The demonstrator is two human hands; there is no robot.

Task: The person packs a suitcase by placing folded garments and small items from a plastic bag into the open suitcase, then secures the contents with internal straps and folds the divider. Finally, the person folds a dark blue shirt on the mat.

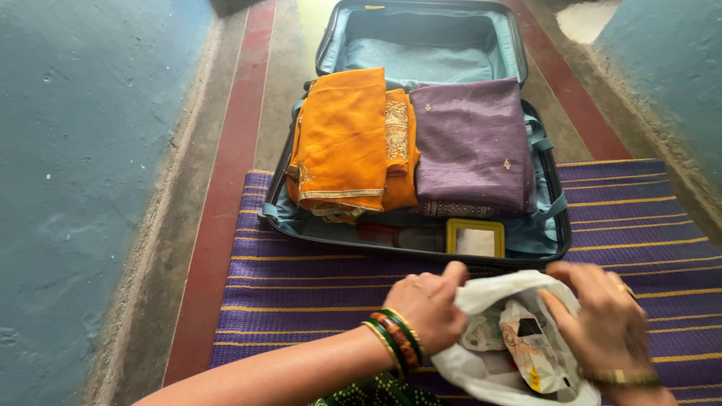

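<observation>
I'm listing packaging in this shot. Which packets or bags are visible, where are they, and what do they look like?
White plastic bag: on the purple mat, held open by left hand and right hand; thin, crumpled.
Packet: inside the bag, pale with yellow and black patches.
Second packet: beside it, whitish, crumpled.

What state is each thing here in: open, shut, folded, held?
Suitcase: open, lid back.
Orange cloth: folded, in suitcase.
Purple cloth: folded, beside the orange.
Mirror: lying flat in suitcase.
Bag: open, packets inside.
Left hand: gripping bag's rim.
Right hand: holding bag's other side.
Mat: spread flat.
</observation>
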